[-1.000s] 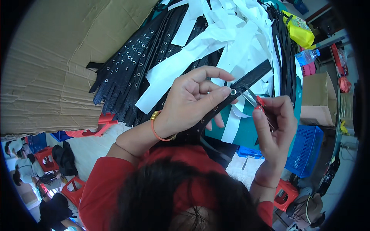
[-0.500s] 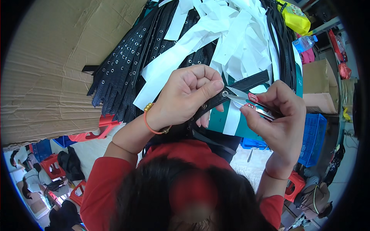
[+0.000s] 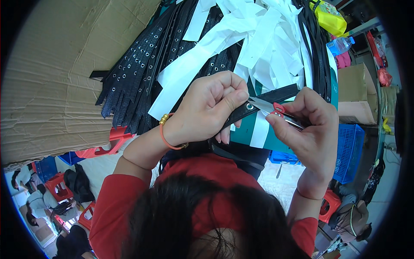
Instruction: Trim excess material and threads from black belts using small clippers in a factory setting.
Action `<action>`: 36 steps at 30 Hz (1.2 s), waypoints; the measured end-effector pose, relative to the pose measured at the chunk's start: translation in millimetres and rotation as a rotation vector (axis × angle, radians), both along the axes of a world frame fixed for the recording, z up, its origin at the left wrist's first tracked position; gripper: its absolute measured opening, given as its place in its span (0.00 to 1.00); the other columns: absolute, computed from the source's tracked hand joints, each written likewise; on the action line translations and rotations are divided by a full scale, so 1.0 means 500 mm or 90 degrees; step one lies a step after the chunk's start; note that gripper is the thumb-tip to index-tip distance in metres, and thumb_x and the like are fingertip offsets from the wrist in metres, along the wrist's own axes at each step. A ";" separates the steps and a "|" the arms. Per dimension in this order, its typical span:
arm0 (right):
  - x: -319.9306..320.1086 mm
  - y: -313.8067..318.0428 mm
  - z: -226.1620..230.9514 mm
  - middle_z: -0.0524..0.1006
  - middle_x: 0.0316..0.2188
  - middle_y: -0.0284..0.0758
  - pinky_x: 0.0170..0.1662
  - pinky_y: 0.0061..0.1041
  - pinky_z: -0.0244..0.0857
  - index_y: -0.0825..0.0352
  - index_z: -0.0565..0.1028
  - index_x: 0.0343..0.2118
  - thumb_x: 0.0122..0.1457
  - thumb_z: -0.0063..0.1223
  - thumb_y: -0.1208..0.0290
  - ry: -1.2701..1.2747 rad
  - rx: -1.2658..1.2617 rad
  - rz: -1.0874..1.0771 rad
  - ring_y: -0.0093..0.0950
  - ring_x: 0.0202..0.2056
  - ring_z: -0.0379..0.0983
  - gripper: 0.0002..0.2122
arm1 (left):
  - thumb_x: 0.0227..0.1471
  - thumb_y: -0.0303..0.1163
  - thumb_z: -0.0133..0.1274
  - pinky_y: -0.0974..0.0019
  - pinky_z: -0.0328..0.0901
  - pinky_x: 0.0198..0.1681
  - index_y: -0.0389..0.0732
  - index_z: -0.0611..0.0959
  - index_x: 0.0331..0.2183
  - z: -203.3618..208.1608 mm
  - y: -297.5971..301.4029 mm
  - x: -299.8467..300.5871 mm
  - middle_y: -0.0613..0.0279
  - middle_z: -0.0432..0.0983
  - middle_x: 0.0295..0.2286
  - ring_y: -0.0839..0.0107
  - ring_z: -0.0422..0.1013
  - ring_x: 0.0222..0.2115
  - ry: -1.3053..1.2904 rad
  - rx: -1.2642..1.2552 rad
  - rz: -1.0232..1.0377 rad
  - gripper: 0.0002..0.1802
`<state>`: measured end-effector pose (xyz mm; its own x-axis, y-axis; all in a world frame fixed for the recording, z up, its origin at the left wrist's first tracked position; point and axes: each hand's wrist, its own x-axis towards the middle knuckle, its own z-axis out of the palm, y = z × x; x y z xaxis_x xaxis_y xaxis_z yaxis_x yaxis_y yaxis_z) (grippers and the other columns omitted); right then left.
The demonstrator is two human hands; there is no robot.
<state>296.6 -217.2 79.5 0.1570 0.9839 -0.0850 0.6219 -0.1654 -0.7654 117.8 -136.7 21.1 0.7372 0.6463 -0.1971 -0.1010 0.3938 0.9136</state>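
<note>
Between thumb and fingers, my left hand point(image 3: 217, 105) pinches a black strap point(image 3: 276, 95) with metal eyelets, which slants up to the right. Small thread snips point(image 3: 280, 113) with red on them are gripped in my right hand point(image 3: 312, 121). Their blades lie over the strap just above one eyelet, the tips close to my left thumb, and look nearly closed. The fingers behind the strap are partly hidden. Beyond my hands, a pile of black eyelet straps point(image 3: 142, 64) spreads across the table, with loose white strips point(image 3: 228, 32) heaped on it.
A big cardboard sheet point(image 3: 51, 77) stands at the left. At the right are a cardboard box point(image 3: 355, 95), a blue basket point(image 3: 348, 153) and a plastic bottle point(image 3: 340, 45). The green table surface point(image 3: 278, 142) shows near my hands. Other people point(image 3: 39, 203) sit far behind at the lower left.
The snips' blades have come together from a spread position and their tips have moved slightly left and up along the strap. My left hand keeps its pinch on the strap.
</note>
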 end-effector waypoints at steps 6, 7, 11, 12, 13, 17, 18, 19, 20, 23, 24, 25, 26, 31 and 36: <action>0.000 -0.002 -0.023 0.72 0.20 0.28 0.25 0.07 0.56 0.69 0.64 0.20 0.44 0.61 0.79 -0.005 0.066 0.060 0.08 0.24 0.64 0.13 | 0.56 0.32 0.43 0.82 0.56 0.07 0.34 0.69 0.32 -0.013 -0.005 -0.003 0.64 0.68 0.14 0.83 0.62 0.07 -0.018 0.010 0.037 0.10; -0.001 -0.003 -0.024 0.72 0.20 0.28 0.25 0.06 0.56 0.69 0.64 0.20 0.43 0.62 0.78 0.035 0.046 0.024 0.08 0.24 0.64 0.13 | 0.56 0.32 0.42 0.83 0.56 0.07 0.34 0.69 0.32 -0.013 -0.004 -0.005 0.64 0.68 0.14 0.83 0.61 0.06 -0.021 0.013 0.043 0.10; -0.008 -0.008 -0.024 0.72 0.20 0.28 0.27 0.06 0.56 0.68 0.65 0.21 0.42 0.64 0.74 0.185 0.004 -0.053 0.09 0.24 0.64 0.14 | 0.56 0.31 0.41 0.83 0.56 0.07 0.33 0.69 0.32 -0.011 -0.001 -0.006 0.64 0.68 0.14 0.83 0.61 0.06 -0.005 0.017 0.033 0.09; -0.008 -0.007 -0.025 0.72 0.20 0.28 0.27 0.06 0.56 0.68 0.65 0.21 0.42 0.64 0.74 0.185 0.003 -0.054 0.09 0.24 0.64 0.14 | 0.56 0.31 0.41 0.83 0.55 0.07 0.33 0.69 0.32 -0.013 -0.002 -0.005 0.64 0.68 0.14 0.83 0.61 0.06 -0.020 0.024 0.038 0.09; -0.009 -0.006 -0.025 0.72 0.21 0.28 0.27 0.06 0.56 0.67 0.65 0.21 0.41 0.65 0.73 0.175 0.006 -0.047 0.09 0.24 0.64 0.15 | 0.56 0.31 0.41 0.83 0.55 0.07 0.33 0.68 0.33 -0.014 -0.002 -0.004 0.64 0.68 0.14 0.83 0.61 0.06 -0.035 0.031 0.044 0.09; -0.010 -0.002 -0.017 0.72 0.21 0.27 0.28 0.07 0.56 0.67 0.64 0.21 0.39 0.66 0.72 0.172 -0.008 -0.059 0.09 0.24 0.64 0.16 | 0.56 0.30 0.41 0.81 0.55 0.07 0.35 0.68 0.33 -0.018 -0.003 -0.001 0.65 0.68 0.15 0.84 0.62 0.07 -0.051 0.077 0.069 0.08; -0.009 -0.002 -0.018 0.72 0.21 0.27 0.28 0.07 0.56 0.67 0.64 0.21 0.39 0.66 0.72 0.171 -0.007 -0.059 0.09 0.24 0.64 0.16 | 0.56 0.30 0.40 0.81 0.54 0.07 0.35 0.67 0.34 -0.017 -0.005 0.001 0.65 0.68 0.15 0.84 0.61 0.07 -0.054 0.085 0.081 0.08; -0.009 -0.003 -0.018 0.71 0.21 0.27 0.28 0.07 0.56 0.67 0.64 0.22 0.39 0.66 0.72 0.164 0.016 -0.058 0.09 0.25 0.64 0.16 | 0.56 0.30 0.40 0.82 0.54 0.07 0.35 0.67 0.35 -0.014 -0.007 0.000 0.65 0.68 0.15 0.84 0.61 0.07 -0.057 0.094 0.095 0.08; -0.010 -0.004 -0.016 0.71 0.21 0.27 0.28 0.07 0.55 0.67 0.64 0.22 0.39 0.65 0.73 0.158 0.040 -0.057 0.09 0.25 0.64 0.16 | 0.56 0.30 0.40 0.82 0.54 0.07 0.35 0.67 0.35 -0.009 -0.008 0.000 0.65 0.68 0.15 0.84 0.61 0.07 -0.059 0.096 0.097 0.08; -0.010 -0.010 -0.011 0.70 0.21 0.27 0.29 0.06 0.54 0.67 0.64 0.23 0.39 0.65 0.74 0.155 0.058 -0.063 0.09 0.25 0.64 0.15 | 0.56 0.30 0.41 0.82 0.53 0.07 0.35 0.67 0.37 -0.004 -0.006 -0.002 0.65 0.69 0.15 0.85 0.61 0.07 -0.085 0.075 0.107 0.09; -0.010 -0.012 -0.011 0.70 0.21 0.27 0.29 0.06 0.54 0.67 0.64 0.23 0.39 0.65 0.74 0.153 0.059 -0.064 0.09 0.25 0.64 0.15 | 0.56 0.30 0.40 0.82 0.53 0.07 0.34 0.66 0.39 -0.004 -0.004 -0.003 0.63 0.69 0.15 0.84 0.60 0.06 -0.094 0.062 0.098 0.10; -0.009 -0.011 -0.011 0.70 0.19 0.26 0.28 0.07 0.56 0.68 0.65 0.22 0.39 0.65 0.74 0.155 0.082 -0.082 0.09 0.24 0.64 0.15 | 0.57 0.29 0.39 0.83 0.53 0.07 0.32 0.65 0.40 -0.004 0.000 -0.004 0.61 0.70 0.16 0.84 0.60 0.06 -0.103 0.050 0.090 0.12; -0.007 -0.009 -0.011 0.70 0.17 0.26 0.27 0.08 0.58 0.69 0.65 0.21 0.38 0.65 0.74 0.155 0.105 -0.100 0.10 0.23 0.64 0.15 | 0.57 0.29 0.39 0.83 0.53 0.07 0.32 0.65 0.40 0.000 0.002 -0.005 0.61 0.70 0.16 0.84 0.60 0.06 -0.104 0.051 0.089 0.12; 0.009 -0.004 -0.007 0.68 0.16 0.23 0.22 0.07 0.50 0.70 0.68 0.28 0.41 0.63 0.76 0.258 0.137 -0.210 0.08 0.19 0.59 0.14 | 0.49 0.22 0.48 0.84 0.55 0.09 0.30 0.64 0.46 0.014 0.000 0.007 0.57 0.74 0.19 0.84 0.64 0.09 -0.069 0.051 0.075 0.21; 0.026 0.018 -0.049 0.68 0.15 0.22 0.19 0.08 0.42 0.71 0.72 0.27 0.47 0.56 0.79 0.419 0.081 -0.250 0.07 0.17 0.56 0.06 | 0.46 0.20 0.51 0.85 0.57 0.11 0.28 0.69 0.43 0.006 0.008 0.025 0.56 0.76 0.22 0.85 0.65 0.11 -0.041 0.023 0.018 0.19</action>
